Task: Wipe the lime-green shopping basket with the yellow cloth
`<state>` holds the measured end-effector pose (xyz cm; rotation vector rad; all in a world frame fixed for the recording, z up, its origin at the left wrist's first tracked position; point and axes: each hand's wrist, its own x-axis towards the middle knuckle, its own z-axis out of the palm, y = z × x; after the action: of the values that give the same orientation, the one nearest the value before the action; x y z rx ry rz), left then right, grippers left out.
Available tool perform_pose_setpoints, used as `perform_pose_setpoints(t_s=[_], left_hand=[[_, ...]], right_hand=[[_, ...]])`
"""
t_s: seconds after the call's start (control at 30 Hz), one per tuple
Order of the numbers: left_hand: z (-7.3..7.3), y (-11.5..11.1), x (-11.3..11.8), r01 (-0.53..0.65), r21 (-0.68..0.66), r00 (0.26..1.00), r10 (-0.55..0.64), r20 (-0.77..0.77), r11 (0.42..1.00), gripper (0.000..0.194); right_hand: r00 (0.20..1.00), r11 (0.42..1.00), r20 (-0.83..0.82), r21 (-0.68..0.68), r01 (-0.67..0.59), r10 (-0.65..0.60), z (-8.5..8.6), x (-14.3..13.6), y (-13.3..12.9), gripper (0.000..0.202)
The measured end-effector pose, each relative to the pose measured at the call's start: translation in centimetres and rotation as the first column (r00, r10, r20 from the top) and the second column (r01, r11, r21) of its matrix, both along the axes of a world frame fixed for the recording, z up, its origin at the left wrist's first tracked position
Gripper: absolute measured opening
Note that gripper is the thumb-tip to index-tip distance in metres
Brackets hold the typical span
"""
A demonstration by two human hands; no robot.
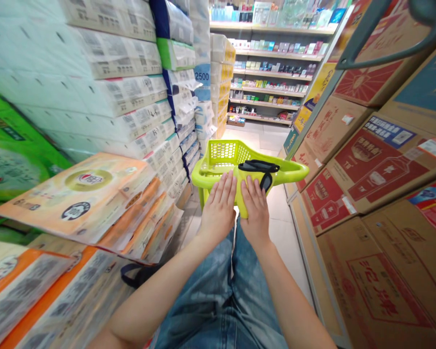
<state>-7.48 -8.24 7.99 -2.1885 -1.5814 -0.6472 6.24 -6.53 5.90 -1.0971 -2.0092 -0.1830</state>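
A lime-green plastic basket (210, 180) with perforated sides is in front of my knees. My left hand (220, 206) lies flat over its near rim, fingers stretched forward and side by side. Beside it, my right hand (255, 208) rests with spread fingers on the yellow-green part at the basket's near side. Just beyond the right fingertips sits a black strap or pouch-like item (257, 166), with a grey-edged loop hanging at its right. Neither hand is wrapped around anything visible. The undersides of both palms are hidden.
Stacked white tissue packs (131, 92) and orange packs (83, 194) rise on the left. Red and brown cartons (378, 165) line the right. Shelves of small boxed goods (272, 71) stand at the aisle's far end. A grey curved handle (381, 60) hangs at upper right.
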Motion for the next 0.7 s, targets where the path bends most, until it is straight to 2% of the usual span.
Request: perform_pose_setpoints(t_s=[0.1, 0.2, 0.3, 0.4, 0.47, 0.53, 0.63, 0.7], left_hand=[[0.1, 0.0, -0.1, 0.006, -0.008, 1.000, -0.006, -0.011, 1.000, 0.084], [0.1, 0.1, 0.0, 0.000, -0.013, 1.000, 0.000, -0.013, 1.000, 0.085], [0.0, 0.1, 0.1, -0.003, -0.009, 1.000, 0.003, -0.005, 1.000, 0.085], [0.0, 0.0, 0.2, -0.007, -0.007, 1.000, 0.007, 0.004, 1.000, 0.084], [0.0, 0.0, 0.1, -0.007, -0.004, 1.000, 0.007, -0.001, 1.000, 0.083], [0.1, 0.0, -0.1, -0.006, -0.001, 1.000, 0.006, -0.019, 1.000, 0.080], [0.1, 0.0, -0.3, -0.006, -0.009, 0.999, 0.005, -0.052, 1.000, 0.081], [0.1, 0.0, -0.3, -0.010, -0.018, 0.998, 0.009, -0.055, 1.000, 0.084]], right_hand=[[0.999, 0.998, -0.028, 0.059, 0.021, -0.020, -0.3, 3.2, 1.3, 0.083], [0.961, 0.984, -0.247, 0.093, 0.150, -0.123, -0.9, 6.6, 3.3, 0.082], [0.904, 0.967, -0.375, 0.069, 0.247, -0.204, -1.0, 6.6, 3.9, 0.081], [0.932, 0.973, -0.305, 0.057, 0.225, -0.197, -0.7, 2.9, 2.4, 0.082], [0.977, 0.990, -0.172, 0.041, 0.137, -0.129, -0.5, 0.2, 1.0, 0.083], [0.997, 0.998, -0.051, 0.028, 0.057, -0.056, -0.3, -1.2, 0.0, 0.082], [0.999, 0.997, 0.027, 0.065, 0.032, -0.033, -0.4, 0.4, 0.3, 0.081], [0.993, 0.988, -0.044, 0.098, 0.116, -0.112, -0.7, 3.3, 1.5, 0.081]])
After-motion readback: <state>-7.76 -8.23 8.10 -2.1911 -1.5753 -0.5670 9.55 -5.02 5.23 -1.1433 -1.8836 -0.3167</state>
